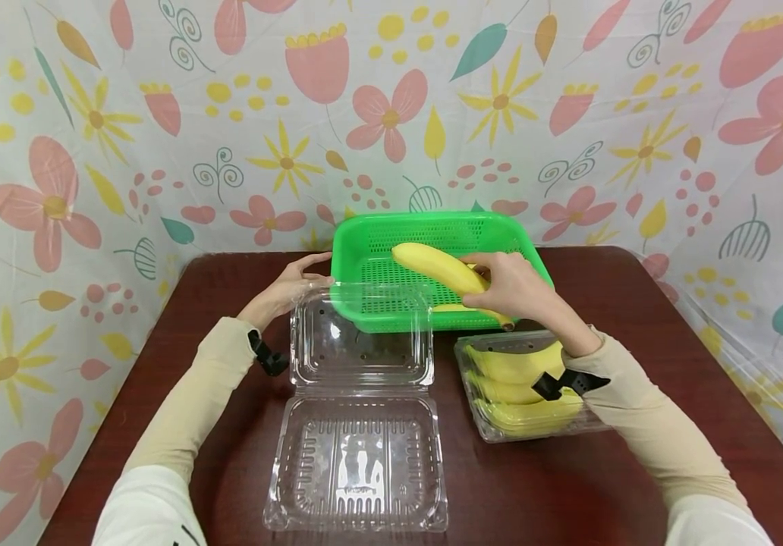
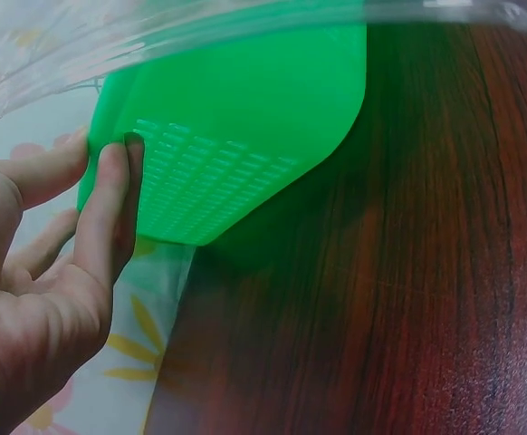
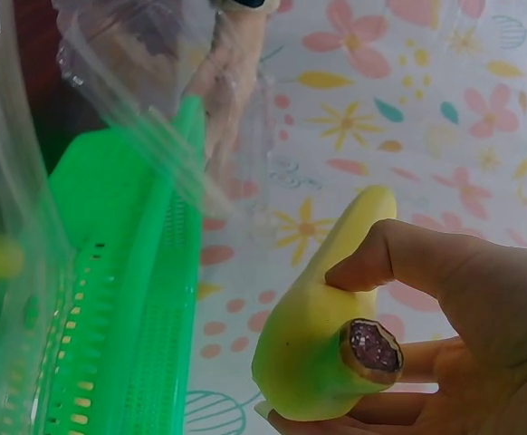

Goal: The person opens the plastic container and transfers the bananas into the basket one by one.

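My right hand holds a yellow banana over the right half of a green basket. In the right wrist view, the thumb and fingers grip the banana near its dark cut stem. More yellow fruit shows low in the basket, partly covered by the hand. At the basket's left end, my left hand pinches the rim, its fingers against the outer wall. A transparent plastic clamshell box lies open in front, its raised lid overlapping the basket's front left corner in the head view.
A second transparent box with several bananas stands right of the clamshell, partly under the right forearm. Everything sits on a dark reddish wooden table. Behind the basket hangs a flower-patterned curtain.
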Available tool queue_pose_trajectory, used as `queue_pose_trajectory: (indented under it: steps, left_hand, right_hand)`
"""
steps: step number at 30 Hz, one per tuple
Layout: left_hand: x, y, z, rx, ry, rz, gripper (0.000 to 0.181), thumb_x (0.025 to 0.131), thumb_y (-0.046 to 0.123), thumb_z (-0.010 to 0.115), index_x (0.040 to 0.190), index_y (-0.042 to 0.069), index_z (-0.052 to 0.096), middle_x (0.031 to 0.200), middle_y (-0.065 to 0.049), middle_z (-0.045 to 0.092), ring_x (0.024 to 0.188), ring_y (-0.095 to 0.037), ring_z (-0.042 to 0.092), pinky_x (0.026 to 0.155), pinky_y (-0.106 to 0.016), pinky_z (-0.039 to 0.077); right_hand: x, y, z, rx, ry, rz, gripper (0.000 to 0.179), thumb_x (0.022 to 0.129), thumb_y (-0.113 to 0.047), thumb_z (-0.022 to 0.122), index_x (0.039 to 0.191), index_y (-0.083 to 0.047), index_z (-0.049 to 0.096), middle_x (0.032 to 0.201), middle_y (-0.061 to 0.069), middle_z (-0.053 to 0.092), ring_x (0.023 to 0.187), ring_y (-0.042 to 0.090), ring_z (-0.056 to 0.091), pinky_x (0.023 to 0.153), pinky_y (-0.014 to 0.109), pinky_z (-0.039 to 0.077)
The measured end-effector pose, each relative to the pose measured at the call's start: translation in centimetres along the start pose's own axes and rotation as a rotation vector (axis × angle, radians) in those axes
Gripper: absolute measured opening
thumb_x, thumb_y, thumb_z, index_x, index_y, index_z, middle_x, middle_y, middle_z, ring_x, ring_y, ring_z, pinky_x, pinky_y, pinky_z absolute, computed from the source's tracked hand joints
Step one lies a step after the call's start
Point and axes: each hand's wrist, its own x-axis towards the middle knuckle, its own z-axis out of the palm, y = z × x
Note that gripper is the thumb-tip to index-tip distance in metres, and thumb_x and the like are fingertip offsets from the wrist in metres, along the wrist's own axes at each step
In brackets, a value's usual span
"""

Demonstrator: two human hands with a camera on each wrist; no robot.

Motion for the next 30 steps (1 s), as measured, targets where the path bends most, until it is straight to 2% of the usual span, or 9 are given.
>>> queue_pose_trajectory:
  steps: [7,14,22,25,30]
  left_hand:
    - [-0.1,0.1,0.0,0.010,-0.001,-0.001,0.066,0.086,0.004,0.062,0.144,0.017,0.031,0.095,-0.006,0.062,0.082,-0.010,0.065,0.077,-0.024,0.054]
    - [0.1,-0.2,0.0,0.017,0.014,-0.007,0.065,0.086,0.006,0.062,0.143,0.020,0.034,0.095,-0.005,0.061,0.079,-0.010,0.066,0.074,-0.023,0.055]
    - [0.2,-0.2,-0.1,0.006,-0.001,0.007,0.068,0.085,0.005,0.063,0.144,0.017,0.031,0.089,-0.002,0.064,0.079,-0.010,0.066,0.074,-0.023,0.055]
    - [0.2,-0.2,-0.2,0.008,0.006,0.006,0.067,0.085,0.005,0.063,0.143,0.017,0.032,0.089,-0.003,0.064,0.079,-0.010,0.066,0.074,-0.024,0.055]
    - [0.2,-0.3,-0.2,0.007,0.003,-0.001,0.067,0.085,0.006,0.063,0.143,0.018,0.032,0.094,-0.004,0.061,0.080,-0.009,0.065,0.074,-0.023,0.055]
  right_hand:
    - [0.6,0.8,0.1,-0.001,-0.016,0.032,0.056,0.073,-0.018,0.070,0.126,-0.008,0.055,0.094,0.014,0.069,0.062,0.015,0.058,0.055,0.025,0.044]
    - [1.2,1.6,0.4,-0.008,-0.013,0.057,0.055,0.074,-0.019,0.069,0.126,-0.007,0.055,0.091,0.014,0.069,0.052,0.013,0.055,0.049,0.025,0.043]
    - [1.8,2.3,1.1,-0.047,0.013,0.124,0.056,0.071,-0.019,0.069,0.125,-0.012,0.056,0.077,0.007,0.065,0.042,0.015,0.049,0.041,0.027,0.039]
    - [2.1,2.6,1.3,-0.062,0.002,0.144,0.055,0.071,-0.020,0.070,0.124,-0.013,0.057,0.076,0.007,0.064,0.042,0.015,0.049,0.039,0.027,0.038]
    - [2.4,3.1,1.8,-0.089,-0.033,0.152,0.058,0.071,-0.021,0.070,0.126,-0.010,0.055,0.082,0.011,0.064,0.047,0.015,0.048,0.040,0.025,0.036]
